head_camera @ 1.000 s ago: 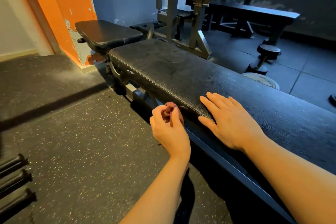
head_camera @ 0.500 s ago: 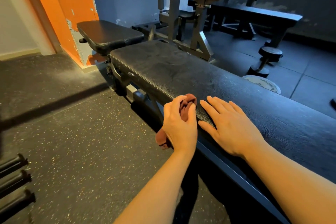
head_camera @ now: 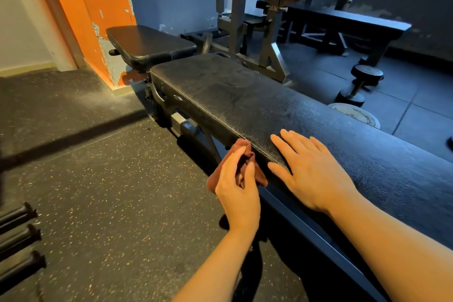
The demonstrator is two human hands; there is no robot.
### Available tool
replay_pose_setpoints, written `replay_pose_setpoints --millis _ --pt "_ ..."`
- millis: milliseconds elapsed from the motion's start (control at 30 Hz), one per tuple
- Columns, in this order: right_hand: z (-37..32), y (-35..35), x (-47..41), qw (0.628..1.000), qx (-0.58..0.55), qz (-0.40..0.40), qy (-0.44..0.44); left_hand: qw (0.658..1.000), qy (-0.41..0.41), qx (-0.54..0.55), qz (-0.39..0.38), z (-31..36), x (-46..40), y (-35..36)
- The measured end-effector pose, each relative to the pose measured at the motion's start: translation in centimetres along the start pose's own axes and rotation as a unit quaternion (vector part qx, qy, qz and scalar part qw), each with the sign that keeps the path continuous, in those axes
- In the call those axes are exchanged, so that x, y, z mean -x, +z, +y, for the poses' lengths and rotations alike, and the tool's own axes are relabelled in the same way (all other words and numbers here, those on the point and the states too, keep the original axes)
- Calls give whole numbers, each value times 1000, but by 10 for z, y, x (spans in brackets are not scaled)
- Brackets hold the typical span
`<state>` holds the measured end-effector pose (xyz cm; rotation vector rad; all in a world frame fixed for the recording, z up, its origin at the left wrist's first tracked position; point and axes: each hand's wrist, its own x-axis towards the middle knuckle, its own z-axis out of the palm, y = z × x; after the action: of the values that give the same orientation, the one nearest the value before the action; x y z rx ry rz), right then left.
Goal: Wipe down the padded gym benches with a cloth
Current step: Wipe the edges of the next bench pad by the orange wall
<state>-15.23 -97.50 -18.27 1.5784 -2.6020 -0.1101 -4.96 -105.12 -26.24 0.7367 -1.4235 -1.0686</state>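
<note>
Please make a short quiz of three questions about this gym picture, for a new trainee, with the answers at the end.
1. True or false: the right hand lies flat and open on the bench pad.
2. Which hand holds the cloth in its grip? A) left hand B) right hand C) both hands
3. Fill in: the cloth is pressed against the near ____ of the bench pad.

Key
1. True: the fingers are straight, palm down on the top.
2. A: only the left hand is curled round the reddish-brown cloth.
3. Edge: the cloth sits at the pad's side nearest the person, not on the middle of the top.
</note>
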Motion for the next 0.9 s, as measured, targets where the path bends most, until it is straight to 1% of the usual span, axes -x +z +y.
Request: replay_pose_setpoints --millis 33,67,100,200,300,400,467,567,633,700,833,900 --pt "0 0 1 1000 -1 0 1 999 29 -25 2 -3 -5 1" --pt "0 1 1 1000 0 5 1 999 41 -32 10 -6 -13 2" --pt "-1 1 1 1000 3 11 0 999 34 -19 20 -7 -24 5" --pt "0 2 0 1000 6 12 -2 998 -25 42 36 -2 -38 14" --pt "0 3 0 1000 3 17 -3 999 -23 37 2 7 -20 16" --pt "1 4 0 1000 -3 21 -2 997 -33 67 -34 8 -10 15" --pt "-1 3 0 1000 -2 24 0 997 -36 61 -6 6 -22 16" --pt "-1 1 -1 1000 10 15 -1 992 -85 49 83 -3 -52 18" --pt "-1 1 -1 1000 17 10 -1 987 -114 51 98 -7 -54 19" --pt "0 1 0 1000 19 8 1 989 -109 63 73 -5 -39 20" --pt "0 3 0 1000 16 7 3 995 -68 66 -19 -6 1 11" --pt "0 3 0 1000 15 11 4 997 -44 51 -36 -7 -2 9"
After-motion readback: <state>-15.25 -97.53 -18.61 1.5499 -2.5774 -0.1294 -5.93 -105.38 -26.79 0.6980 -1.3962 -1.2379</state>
